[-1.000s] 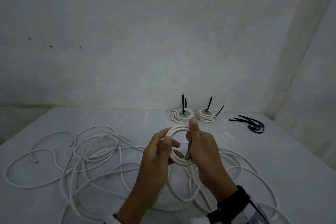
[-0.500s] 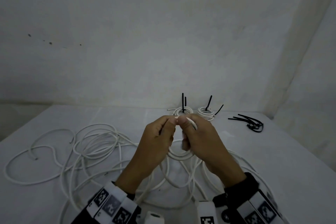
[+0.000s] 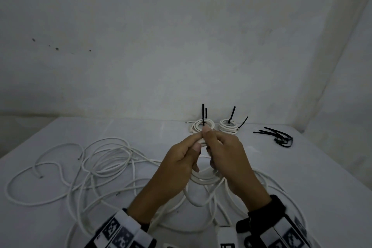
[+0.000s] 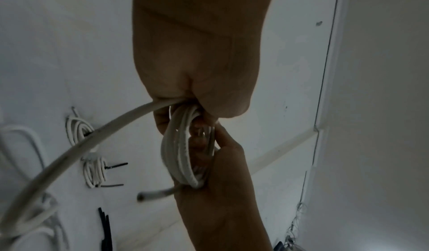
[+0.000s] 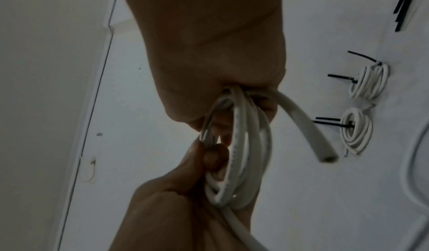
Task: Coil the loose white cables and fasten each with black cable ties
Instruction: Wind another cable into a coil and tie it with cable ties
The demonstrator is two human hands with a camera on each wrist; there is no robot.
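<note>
I observe both hands, left hand (image 3: 181, 159) and right hand (image 3: 227, 157), with fingers curled tight round one small white cable coil (image 4: 183, 154), held above the table (image 3: 302, 167), near centre.

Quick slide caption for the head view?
Both hands grip a half-wound white cable coil; two tied coils behind.

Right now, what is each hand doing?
Left hand: grips the white cable coil.
Right hand: grips the same coil.
</note>
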